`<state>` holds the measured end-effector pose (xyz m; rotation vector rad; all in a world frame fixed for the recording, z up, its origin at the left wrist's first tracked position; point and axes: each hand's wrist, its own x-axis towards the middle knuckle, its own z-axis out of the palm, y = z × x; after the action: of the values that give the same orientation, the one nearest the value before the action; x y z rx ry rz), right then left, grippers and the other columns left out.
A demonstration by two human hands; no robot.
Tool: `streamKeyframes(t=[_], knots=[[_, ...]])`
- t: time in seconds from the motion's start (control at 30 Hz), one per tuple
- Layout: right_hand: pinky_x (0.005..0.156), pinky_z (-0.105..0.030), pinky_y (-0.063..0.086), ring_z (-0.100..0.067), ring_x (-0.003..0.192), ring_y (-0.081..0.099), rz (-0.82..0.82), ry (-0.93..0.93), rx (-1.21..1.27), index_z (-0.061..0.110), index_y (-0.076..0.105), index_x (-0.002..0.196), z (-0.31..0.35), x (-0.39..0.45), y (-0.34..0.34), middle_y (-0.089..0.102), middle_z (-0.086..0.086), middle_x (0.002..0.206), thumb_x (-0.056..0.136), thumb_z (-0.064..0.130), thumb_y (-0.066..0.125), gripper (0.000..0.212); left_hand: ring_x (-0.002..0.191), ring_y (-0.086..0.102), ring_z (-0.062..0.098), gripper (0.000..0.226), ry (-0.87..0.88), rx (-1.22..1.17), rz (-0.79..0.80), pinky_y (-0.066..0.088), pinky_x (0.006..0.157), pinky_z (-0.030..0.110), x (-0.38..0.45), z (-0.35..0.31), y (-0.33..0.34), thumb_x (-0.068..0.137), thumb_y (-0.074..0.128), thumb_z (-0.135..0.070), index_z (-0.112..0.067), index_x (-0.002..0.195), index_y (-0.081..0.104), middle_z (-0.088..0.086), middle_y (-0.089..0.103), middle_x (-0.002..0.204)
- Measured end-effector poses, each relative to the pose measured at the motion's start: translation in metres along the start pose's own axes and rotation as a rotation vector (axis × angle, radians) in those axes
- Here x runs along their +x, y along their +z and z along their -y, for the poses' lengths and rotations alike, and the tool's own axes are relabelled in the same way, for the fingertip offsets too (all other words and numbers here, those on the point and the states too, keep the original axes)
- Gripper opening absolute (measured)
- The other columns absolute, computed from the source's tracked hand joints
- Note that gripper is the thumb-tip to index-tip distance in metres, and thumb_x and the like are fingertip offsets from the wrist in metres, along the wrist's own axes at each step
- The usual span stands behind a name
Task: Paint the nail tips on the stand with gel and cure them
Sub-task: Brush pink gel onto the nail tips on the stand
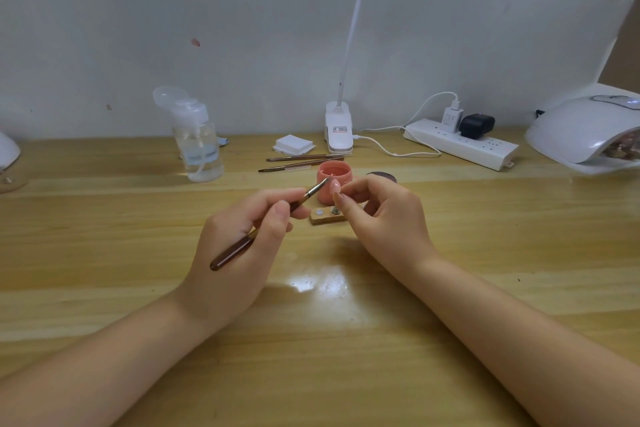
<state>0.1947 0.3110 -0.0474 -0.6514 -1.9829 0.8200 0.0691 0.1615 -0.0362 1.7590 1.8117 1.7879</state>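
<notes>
Left hand (239, 239) fingers grip brush (263, 225), bristles at pink tip (335, 187); right hand (384, 215) fingers pinch tip's post above stand (327, 217).

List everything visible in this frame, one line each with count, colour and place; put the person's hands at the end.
gel pot: 1, pink, open, table centre behind the hands
nail tip: 1, pink, held up at the brush tip
stand: 1, wooden, below the nail tip
brush: 1, dark brown, in left hand
spare brushes: 2, brown, left of the gel pot
dark jar: 1, behind the right hand
pump bottle: 1, clear, back left
pads: white stack, back centre
clip lamp: 1, white, back centre
power strip: 1, white, back right
curing lamp: 1, white, far right
left hand: grips the brush
right hand: pinches the nail tip's holder
</notes>
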Motion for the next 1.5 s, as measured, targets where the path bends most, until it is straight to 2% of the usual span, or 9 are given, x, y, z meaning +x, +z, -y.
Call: streamKeyframes(t=[0.2, 0.4, 0.57, 0.73, 0.87, 0.97, 1.2, 1.33, 1.5], knots=[[0.058, -0.028, 0.04, -0.01, 0.055, 0.052, 0.0, 0.008, 0.014, 0.02, 0.072, 0.084, 0.0013, -0.0002, -0.0009, 0.071, 0.007, 0.077, 0.087, 0.024, 0.071, 0.005, 0.089, 0.07, 0.007, 0.029, 0.043, -0.017, 0.001, 0.05, 0.079, 0.015, -0.0006, 0.0005, -0.004, 0.091, 0.043, -0.027, -0.022, 0.1, 0.07, -0.009, 0.074, 0.089], [0.058, -0.023, 0.036, -0.005, 0.05, 0.046, 0.006, 0.004, 0.0, 0.021, 0.071, 0.083, -0.0001, 0.0001, -0.0003, 0.072, 0.009, 0.08, 0.087, 0.024, 0.07, 0.005, 0.084, 0.068, 0.015, 0.028, 0.016, 0.02, 0.019, 0.053, 0.077, 0.034, 0.0014, -0.0014, -0.0001, 0.093, 0.044, -0.035, -0.033, 0.108, 0.068, -0.015, 0.074, 0.095], [0.059, -0.023, 0.037, -0.005, 0.051, 0.047, -0.011, 0.0, -0.008, 0.024, 0.07, 0.08, -0.0005, 0.0, -0.0002, 0.07, 0.01, 0.074, 0.085, 0.022, 0.071, 0.005, 0.098, 0.067, 0.016, 0.026, 0.036, 0.014, -0.002, 0.051, 0.087, 0.037, -0.0003, 0.001, -0.004, 0.088, 0.044, -0.03, -0.031, 0.096, 0.069, -0.013, 0.073, 0.088], [0.059, -0.023, 0.037, -0.005, 0.051, 0.048, 0.004, -0.001, -0.005, 0.022, 0.071, 0.083, -0.0009, -0.0001, -0.0004, 0.072, 0.01, 0.08, 0.086, 0.023, 0.07, 0.004, 0.099, 0.065, 0.021, 0.029, -0.001, 0.028, -0.005, 0.05, 0.086, 0.05, 0.002, -0.0013, -0.0008, 0.091, 0.043, -0.035, -0.033, 0.105, 0.068, -0.013, 0.073, 0.095], [0.059, -0.025, 0.039, -0.006, 0.054, 0.051, -0.008, 0.003, -0.005, 0.023, 0.071, 0.082, 0.0007, -0.0002, -0.0007, 0.071, 0.009, 0.076, 0.085, 0.022, 0.071, 0.003, 0.1, 0.066, 0.015, 0.027, 0.009, 0.034, 0.026, 0.05, 0.086, 0.039, 0.0003, 0.0001, -0.0026, 0.088, 0.044, -0.033, -0.033, 0.098, 0.069, -0.014, 0.073, 0.09], [0.063, -0.034, 0.049, -0.014, 0.063, 0.059, -0.01, 0.027, 0.009, 0.023, 0.071, 0.082, 0.0014, 0.0007, -0.0011, 0.071, 0.008, 0.077, 0.085, 0.021, 0.072, 0.004, 0.093, 0.068, 0.016, 0.027, 0.016, -0.011, -0.011, 0.053, 0.084, 0.039, -0.0003, 0.0018, -0.0045, 0.088, 0.043, -0.031, -0.028, 0.094, 0.069, -0.006, 0.072, 0.084], [0.061, -0.027, 0.045, -0.006, 0.056, 0.052, -0.027, 0.03, 0.021, 0.031, 0.066, 0.074, 0.0016, 0.0003, -0.001, 0.067, 0.016, 0.07, 0.084, 0.021, 0.073, 0.015, 0.081, 0.062, 0.007, 0.037, 0.019, -0.012, -0.004, 0.049, 0.076, 0.021, 0.0021, 0.0014, -0.0021, 0.092, 0.049, -0.056, -0.03, 0.114, 0.064, -0.013, 0.067, 0.089], [0.061, -0.028, 0.045, -0.005, 0.056, 0.052, -0.024, 0.029, 0.018, 0.029, 0.068, 0.075, 0.0021, 0.0004, -0.0014, 0.068, 0.015, 0.071, 0.084, 0.022, 0.072, 0.012, 0.087, 0.061, 0.011, 0.021, 0.096, 0.042, 0.049, 0.045, 0.079, 0.02, 0.002, -0.0001, -0.0016, 0.094, 0.052, -0.037, -0.032, 0.107, 0.067, -0.016, 0.061, 0.092], [0.06, -0.024, 0.042, -0.005, 0.056, 0.052, -0.015, 0.024, 0.0, 0.024, 0.071, 0.081, 0.001, 0.0, -0.0015, 0.07, 0.012, 0.074, 0.084, 0.022, 0.072, 0.004, 0.097, 0.064, 0.01, 0.024, 0.094, 0.075, 0.106, 0.049, 0.083, 0.02, 0.0011, -0.0027, -0.0006, 0.095, 0.048, -0.035, -0.045, 0.113, 0.061, -0.019, 0.065, 0.099]])
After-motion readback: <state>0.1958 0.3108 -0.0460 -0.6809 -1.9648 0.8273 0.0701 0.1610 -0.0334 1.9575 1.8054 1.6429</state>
